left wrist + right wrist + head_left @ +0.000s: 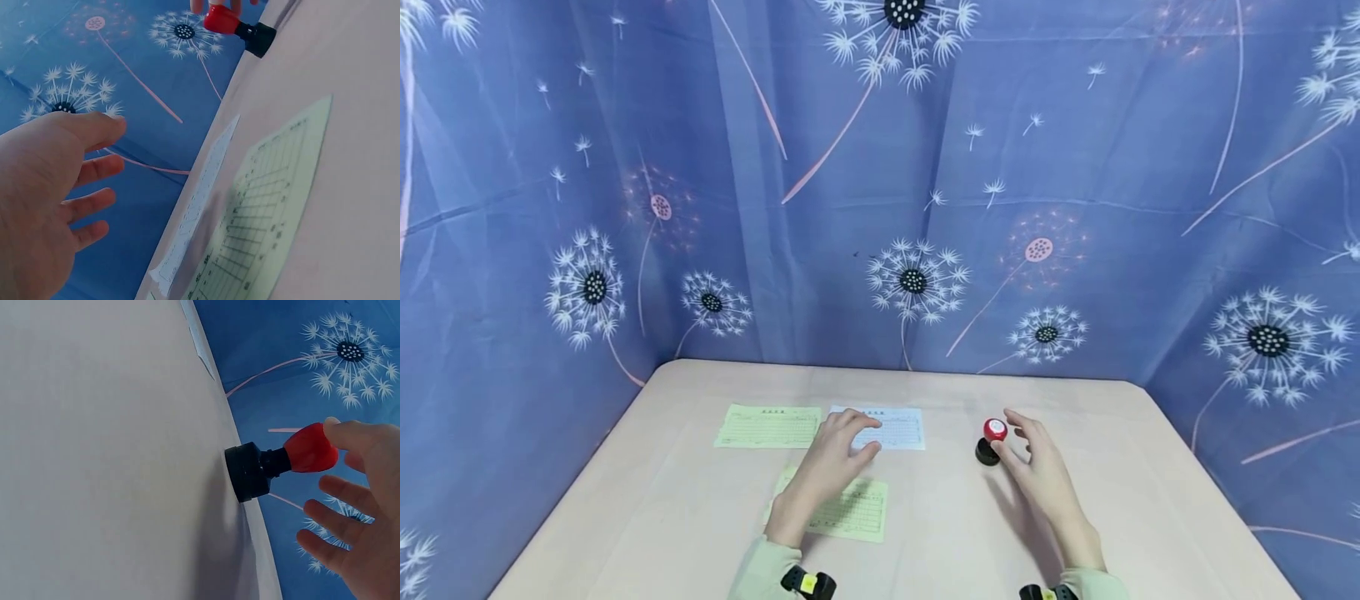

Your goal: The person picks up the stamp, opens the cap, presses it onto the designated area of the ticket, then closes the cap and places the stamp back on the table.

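Note:
A stamp with a red knob (pixel 995 430) and a round black base (pixel 987 452) stands upright on the right part of the table. My right hand (pixel 1037 467) is beside it, with thumb and forefinger loosely about the knob. In the right wrist view the thumb tip is at the red knob (pixel 310 449), and the other fingers are spread apart from it. My left hand (pixel 833 454) hovers over the papers with relaxed fingers and holds nothing. Below it lies a green printed slip (pixel 857 510), partly hidden by the wrist. Behind it lies a blue printed slip (pixel 895 428).
Another green slip (pixel 767 427) lies at the back left, beside the blue one. The pale table (pixel 647 500) has rounded back corners. A blue curtain with dandelion prints (pixel 850 250) encloses it at the back and both sides.

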Available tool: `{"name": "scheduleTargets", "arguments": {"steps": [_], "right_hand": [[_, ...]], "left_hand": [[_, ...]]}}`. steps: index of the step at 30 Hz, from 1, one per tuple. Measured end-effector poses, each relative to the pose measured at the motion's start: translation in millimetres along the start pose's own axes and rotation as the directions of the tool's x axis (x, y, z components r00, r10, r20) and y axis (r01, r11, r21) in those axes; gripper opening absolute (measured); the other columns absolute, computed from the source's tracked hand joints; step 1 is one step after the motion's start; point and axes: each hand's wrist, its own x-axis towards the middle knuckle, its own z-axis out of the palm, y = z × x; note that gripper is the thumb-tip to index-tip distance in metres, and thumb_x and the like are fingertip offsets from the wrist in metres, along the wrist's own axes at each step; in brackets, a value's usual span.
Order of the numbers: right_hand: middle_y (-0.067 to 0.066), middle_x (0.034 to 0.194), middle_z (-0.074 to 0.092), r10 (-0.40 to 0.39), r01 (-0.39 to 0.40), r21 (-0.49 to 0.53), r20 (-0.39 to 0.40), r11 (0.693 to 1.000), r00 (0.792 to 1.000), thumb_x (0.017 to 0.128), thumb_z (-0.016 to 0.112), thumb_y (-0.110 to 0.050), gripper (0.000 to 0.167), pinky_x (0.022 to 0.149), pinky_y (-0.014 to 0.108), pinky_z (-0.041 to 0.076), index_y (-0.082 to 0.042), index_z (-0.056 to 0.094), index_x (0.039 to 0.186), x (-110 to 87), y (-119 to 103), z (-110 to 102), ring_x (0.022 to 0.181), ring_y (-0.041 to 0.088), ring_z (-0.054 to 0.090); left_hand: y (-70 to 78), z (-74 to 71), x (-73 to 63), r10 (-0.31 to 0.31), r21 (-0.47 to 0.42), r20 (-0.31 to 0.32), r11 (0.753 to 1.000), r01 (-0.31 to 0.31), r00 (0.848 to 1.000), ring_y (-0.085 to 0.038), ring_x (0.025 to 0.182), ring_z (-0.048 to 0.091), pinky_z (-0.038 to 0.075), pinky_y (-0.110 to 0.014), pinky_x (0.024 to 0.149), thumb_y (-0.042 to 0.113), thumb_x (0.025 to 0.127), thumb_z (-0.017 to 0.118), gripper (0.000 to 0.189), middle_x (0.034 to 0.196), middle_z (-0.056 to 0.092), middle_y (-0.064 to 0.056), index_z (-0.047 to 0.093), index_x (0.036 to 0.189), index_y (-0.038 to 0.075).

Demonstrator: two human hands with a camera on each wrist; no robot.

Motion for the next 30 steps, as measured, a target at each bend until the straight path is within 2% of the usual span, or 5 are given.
{"name": "scheduleTargets", "arguments": {"steps": [7, 11, 22, 30], "right_hand": [[0.016, 0.135, 0.058, -0.033, 0.033, -0.004, -0.018, 0.999, 0.999, 0.095, 0.068, -0.021, 0.054, 0.089, 0.053, 0.052, -0.007, 0.049, 0.144, 1.4, -1.2, 1.8, 0.114, 0.034, 0.062], [0.017, 0.133, 0.06, -0.051, 0.051, -0.004, -0.009, 0.999, 0.999, 0.094, 0.069, -0.02, 0.055, 0.085, 0.049, 0.056, -0.008, 0.05, 0.144, 2.3, -2.0, 5.8, 0.109, 0.032, 0.066], [0.021, 0.127, 0.063, -0.057, 0.058, 0.038, -0.02, 0.998, 0.998, 0.091, 0.071, -0.009, 0.05, 0.078, 0.034, 0.061, -0.004, 0.055, 0.138, 4.0, 0.3, 15.5, 0.1, 0.033, 0.071], [0.017, 0.12, 0.069, -0.024, 0.025, 0.03, -0.037, 0.999, 0.999, 0.092, 0.071, -0.01, 0.045, 0.076, 0.03, 0.06, -0.006, 0.058, 0.135, 3.9, -0.2, 17.5, 0.095, 0.03, 0.072]], "left_hand": [[1.6, 2.7, -2.0, -0.029, -0.029, 0.05, 0.999, 0.031, 0.998, -0.017, 0.119, 0.051, 0.045, -0.043, 0.101, 0.026, 0.097, 0.065, 0.029, 0.125, 0.061, 0.006, 0.066, 0.125, 0.019], [2.3, 4.4, -3.7, -0.038, -0.026, 0.057, 0.999, 0.04, 0.998, -0.018, 0.119, 0.051, 0.045, -0.043, 0.102, 0.028, 0.097, 0.064, 0.03, 0.125, 0.062, 0.005, 0.066, 0.125, 0.019], [0.8, 12.5, -3.3, -0.007, -0.023, 0.058, 1.0, 0.008, 0.998, -0.018, 0.117, 0.054, 0.045, -0.043, 0.102, 0.027, 0.097, 0.065, 0.03, 0.124, 0.062, 0.005, 0.066, 0.125, 0.018], [-0.3, 13.0, -0.8, -0.026, -0.131, 0.131, 0.99, 0.044, 0.991, -0.022, 0.127, 0.051, 0.043, -0.048, 0.109, 0.033, 0.099, 0.06, 0.035, 0.129, 0.059, 0.006, 0.062, 0.131, 0.018]]}}
